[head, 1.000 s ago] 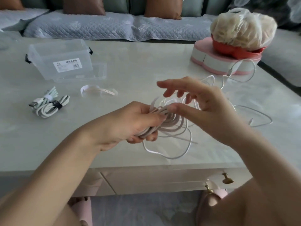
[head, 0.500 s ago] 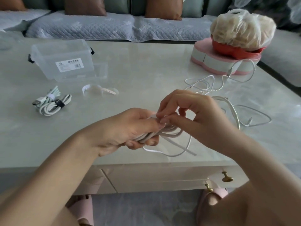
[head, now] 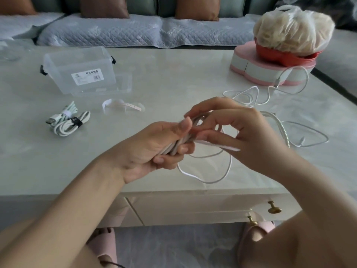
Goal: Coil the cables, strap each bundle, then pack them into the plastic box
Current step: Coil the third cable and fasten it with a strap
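My left hand point(head: 154, 144) grips a coiled white cable point(head: 202, 171) above the table's front edge, with loose loops hanging below. My right hand point(head: 241, 132) pinches a white strap point(head: 218, 147) at the bundle, and the strap's end sticks out to the right. Two strapped cable bundles point(head: 67, 120) lie at the left. A spare strap point(head: 123, 105) lies behind them. The clear plastic box point(head: 79, 70) stands at the back left, its lid leaning beside it. A loose silver cable point(head: 280, 117) sprawls at the right.
A pink and white heart-shaped box point(head: 270, 72) with a red bowl and a bagged bundle point(head: 293, 29) stands at the back right. A sofa runs behind the marble table point(head: 173, 78). Drawer knobs point(head: 274, 208) sit below the front edge.
My right hand came down from above the coil and closed in on the bundle, now pinching the strap. The coil is drawn tighter in my left hand.
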The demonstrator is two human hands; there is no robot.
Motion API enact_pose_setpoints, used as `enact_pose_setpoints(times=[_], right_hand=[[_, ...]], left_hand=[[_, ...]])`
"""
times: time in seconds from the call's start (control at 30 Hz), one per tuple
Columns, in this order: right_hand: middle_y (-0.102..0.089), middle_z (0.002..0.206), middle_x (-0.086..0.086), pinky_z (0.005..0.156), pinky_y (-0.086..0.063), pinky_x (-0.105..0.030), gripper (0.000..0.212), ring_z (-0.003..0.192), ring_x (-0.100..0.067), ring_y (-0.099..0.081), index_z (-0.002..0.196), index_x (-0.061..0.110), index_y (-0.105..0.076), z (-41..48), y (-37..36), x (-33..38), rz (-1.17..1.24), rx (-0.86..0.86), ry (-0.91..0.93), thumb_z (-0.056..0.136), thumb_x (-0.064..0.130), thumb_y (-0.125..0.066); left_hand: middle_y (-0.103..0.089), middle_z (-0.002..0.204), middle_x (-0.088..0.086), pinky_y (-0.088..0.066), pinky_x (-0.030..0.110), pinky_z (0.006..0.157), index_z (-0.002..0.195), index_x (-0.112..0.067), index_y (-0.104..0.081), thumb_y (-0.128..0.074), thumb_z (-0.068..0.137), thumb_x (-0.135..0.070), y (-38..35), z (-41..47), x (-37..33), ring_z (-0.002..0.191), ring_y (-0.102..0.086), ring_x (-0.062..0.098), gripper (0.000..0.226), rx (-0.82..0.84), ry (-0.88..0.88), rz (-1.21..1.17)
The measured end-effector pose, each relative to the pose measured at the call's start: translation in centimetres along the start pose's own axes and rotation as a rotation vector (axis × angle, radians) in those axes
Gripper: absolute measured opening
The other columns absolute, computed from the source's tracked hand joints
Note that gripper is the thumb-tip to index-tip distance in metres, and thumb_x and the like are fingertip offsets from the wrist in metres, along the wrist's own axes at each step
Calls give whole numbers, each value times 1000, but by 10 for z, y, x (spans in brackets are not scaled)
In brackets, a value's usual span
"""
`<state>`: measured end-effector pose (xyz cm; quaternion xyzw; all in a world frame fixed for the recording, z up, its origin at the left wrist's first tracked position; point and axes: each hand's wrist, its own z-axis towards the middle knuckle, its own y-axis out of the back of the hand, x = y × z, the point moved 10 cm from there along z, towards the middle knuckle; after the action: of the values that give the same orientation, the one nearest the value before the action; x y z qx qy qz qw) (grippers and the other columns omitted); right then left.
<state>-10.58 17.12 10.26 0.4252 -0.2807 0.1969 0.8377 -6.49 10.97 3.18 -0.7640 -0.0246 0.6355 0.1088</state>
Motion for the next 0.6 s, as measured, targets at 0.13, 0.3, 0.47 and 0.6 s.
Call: enact_pose_setpoints(times=[0.13,0.3,0.47,0.6], right_hand=[[-62,113,3,85,-48,-32,6,102,-18,-60,88,21,-67,-2,-1,-1,-20,25,26,88,16,-63],[-55,131,-2,99,-40,-22,38,122,-10,-52,110,9,-67,-14,-5,-4,-28,159,-25,79,-8,-52],[-60,127,4,96,-41,-20,22,118,-7,-55,98,23,-62,-21,-2,1,-11,82,-66,80,14,-70],[-62,119,1,92,-47,-27,4,111,-11,-60,86,16,-65,-24,5,6,-53,7,-6,84,17,-69]], left_hand=[[-41,56,-6,-16,15,42,67,-30,-66,-41,87,-48,1,2,2,34,-18,0,37,-52,20,-32],[-38,54,-4,-17,13,38,70,-22,-55,-43,91,-35,5,2,7,37,-12,5,28,-113,82,-56],[-37,50,-3,-13,16,38,71,-20,-54,-36,94,-28,4,5,12,33,-13,4,30,-121,117,-31],[-37,49,-1,-11,17,38,75,-12,-50,-35,93,-20,3,7,10,33,-13,5,25,-118,84,42]])
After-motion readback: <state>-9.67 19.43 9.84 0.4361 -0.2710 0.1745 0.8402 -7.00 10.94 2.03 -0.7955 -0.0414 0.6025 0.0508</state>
